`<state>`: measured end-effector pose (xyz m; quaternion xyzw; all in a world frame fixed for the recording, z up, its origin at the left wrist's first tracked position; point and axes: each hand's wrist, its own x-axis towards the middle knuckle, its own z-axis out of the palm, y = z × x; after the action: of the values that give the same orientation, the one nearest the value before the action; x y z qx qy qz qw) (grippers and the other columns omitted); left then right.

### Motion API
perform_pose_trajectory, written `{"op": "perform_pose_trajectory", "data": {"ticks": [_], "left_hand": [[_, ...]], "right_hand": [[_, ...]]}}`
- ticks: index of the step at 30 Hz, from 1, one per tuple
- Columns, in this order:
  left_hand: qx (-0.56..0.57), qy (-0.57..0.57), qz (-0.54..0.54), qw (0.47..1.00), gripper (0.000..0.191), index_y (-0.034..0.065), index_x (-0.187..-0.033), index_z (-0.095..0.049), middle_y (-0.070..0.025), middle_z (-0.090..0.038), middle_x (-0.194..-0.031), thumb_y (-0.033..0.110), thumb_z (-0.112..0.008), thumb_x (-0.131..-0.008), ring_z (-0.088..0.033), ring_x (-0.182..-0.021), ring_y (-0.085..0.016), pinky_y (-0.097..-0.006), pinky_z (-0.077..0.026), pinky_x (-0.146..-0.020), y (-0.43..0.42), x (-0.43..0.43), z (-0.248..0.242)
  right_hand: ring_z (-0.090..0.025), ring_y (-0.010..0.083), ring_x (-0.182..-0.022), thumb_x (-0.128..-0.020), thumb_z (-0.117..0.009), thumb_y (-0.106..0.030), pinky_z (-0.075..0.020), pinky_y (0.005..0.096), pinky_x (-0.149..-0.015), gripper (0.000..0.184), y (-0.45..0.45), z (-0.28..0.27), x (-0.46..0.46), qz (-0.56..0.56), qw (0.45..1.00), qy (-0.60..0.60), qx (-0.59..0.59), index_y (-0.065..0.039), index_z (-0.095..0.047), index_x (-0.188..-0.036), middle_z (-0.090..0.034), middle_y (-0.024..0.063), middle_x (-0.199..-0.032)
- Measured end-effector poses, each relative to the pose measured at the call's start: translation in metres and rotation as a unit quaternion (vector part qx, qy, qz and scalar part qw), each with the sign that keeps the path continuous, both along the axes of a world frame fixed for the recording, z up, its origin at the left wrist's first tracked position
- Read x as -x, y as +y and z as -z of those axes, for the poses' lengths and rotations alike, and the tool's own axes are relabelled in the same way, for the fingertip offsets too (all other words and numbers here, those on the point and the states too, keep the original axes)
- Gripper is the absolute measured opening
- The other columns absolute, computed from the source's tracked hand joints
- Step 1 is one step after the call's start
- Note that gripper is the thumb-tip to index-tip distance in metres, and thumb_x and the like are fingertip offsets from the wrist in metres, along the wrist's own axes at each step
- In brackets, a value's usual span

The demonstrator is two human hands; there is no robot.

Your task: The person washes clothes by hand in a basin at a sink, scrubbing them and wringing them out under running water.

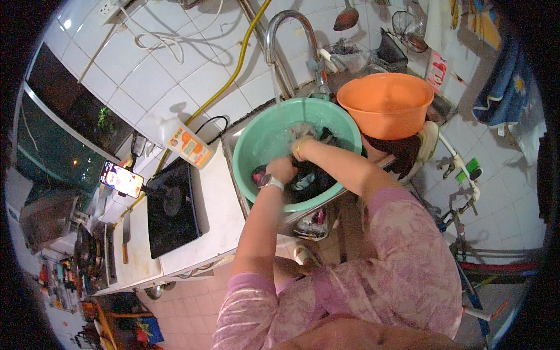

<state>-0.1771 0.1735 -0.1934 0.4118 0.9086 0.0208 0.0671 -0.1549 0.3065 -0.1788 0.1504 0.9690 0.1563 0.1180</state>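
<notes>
A green plastic basin (251, 140) sits in the sink, with water and wet clothes (313, 179) in it, mostly dark. My left hand (281, 169), with a white-strapped watch on the wrist, is down in the basin against the dark cloth. Just beyond it, my right hand (302, 146), with a gold bangle at the wrist, reaches in beside a beige-grey piece of cloth (302, 130). The fingers of both hands are largely hidden, so their grip does not show. From the curved metal faucet (291, 15) a thin stream of water falls into the basin.
An orange plastic basin (385, 94) stands right of the green one. On the counter (218, 205) at left are a labelled white jug (189, 144), a black cooktop (173, 210) and a lit phone (121, 178) on a holder. A knife (126, 240) lies farther left.
</notes>
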Motion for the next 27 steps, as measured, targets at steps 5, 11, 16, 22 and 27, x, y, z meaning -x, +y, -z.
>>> {"op": "perform_pose_trajectory", "data": {"ticks": [5, 11, 16, 22, 27], "left_hand": [[0.039, -0.012, -0.020, 0.999, 0.033, 0.0100, -0.100, -0.068, -0.0171, -0.067, -0.102, 0.035, -0.060, -0.080, -0.064, -0.095, -0.035, -0.0442, -0.051, -0.083, -0.013, -0.008, -0.015], [0.025, -0.022, 0.015, 0.999, 0.033, 0.0147, -0.105, -0.067, -0.0165, -0.066, -0.105, 0.036, -0.060, -0.081, -0.063, -0.098, -0.034, -0.0436, -0.050, -0.085, 0.007, -0.017, -0.020], [0.033, -0.016, 0.002, 0.999, 0.035, 0.0123, -0.106, -0.067, -0.0163, -0.066, -0.105, 0.036, -0.061, -0.081, -0.063, -0.098, -0.034, -0.0434, -0.050, -0.085, 0.000, -0.015, -0.022], [0.029, -0.036, -0.018, 0.999, 0.036, 0.0074, -0.102, -0.068, -0.0181, -0.066, -0.104, 0.036, -0.060, -0.081, -0.063, -0.097, -0.035, -0.0434, -0.050, -0.083, -0.006, -0.011, -0.018], [-0.001, -0.035, -0.009, 0.999, 0.031, 0.0062, -0.094, -0.071, -0.0191, -0.067, -0.101, 0.031, -0.058, -0.080, -0.065, -0.096, -0.034, -0.0436, -0.051, -0.082, -0.002, -0.021, -0.030]], "right_hand": [[-0.050, 0.0362, -0.120, -0.077, -0.066, -0.022, -0.0352, 0.0559, -0.099, 0.058, 0.018, -0.042, -0.009, -0.019, 0.966, -0.086, 0.244, -0.009, -0.052, -0.132, -0.052, 0.0129, -0.134], [-0.054, 0.0267, -0.118, -0.074, -0.069, -0.040, -0.0434, 0.0394, -0.098, 0.068, 0.059, 0.000, 0.017, -0.202, 0.965, -0.116, 0.123, -0.022, -0.047, -0.136, -0.055, 0.0073, -0.132], [-0.062, 0.0282, -0.100, -0.071, -0.069, -0.033, -0.0499, 0.0392, -0.084, 0.050, 0.058, -0.021, -0.024, 0.019, 0.971, -0.006, 0.238, -0.011, -0.063, -0.115, -0.064, 0.0109, -0.113], [-0.066, 0.0289, -0.088, -0.074, -0.069, -0.019, -0.0522, 0.0412, -0.076, 0.032, 0.058, -0.091, -0.049, 0.022, 0.970, 0.043, 0.240, -0.011, -0.068, -0.105, -0.069, 0.0106, -0.100], [-0.065, 0.0301, -0.088, -0.072, -0.070, -0.017, -0.0520, 0.0414, -0.077, 0.045, 0.060, -0.062, -0.031, -0.047, 0.976, 0.052, 0.205, -0.008, -0.060, -0.115, -0.067, 0.0159, -0.100]]}}
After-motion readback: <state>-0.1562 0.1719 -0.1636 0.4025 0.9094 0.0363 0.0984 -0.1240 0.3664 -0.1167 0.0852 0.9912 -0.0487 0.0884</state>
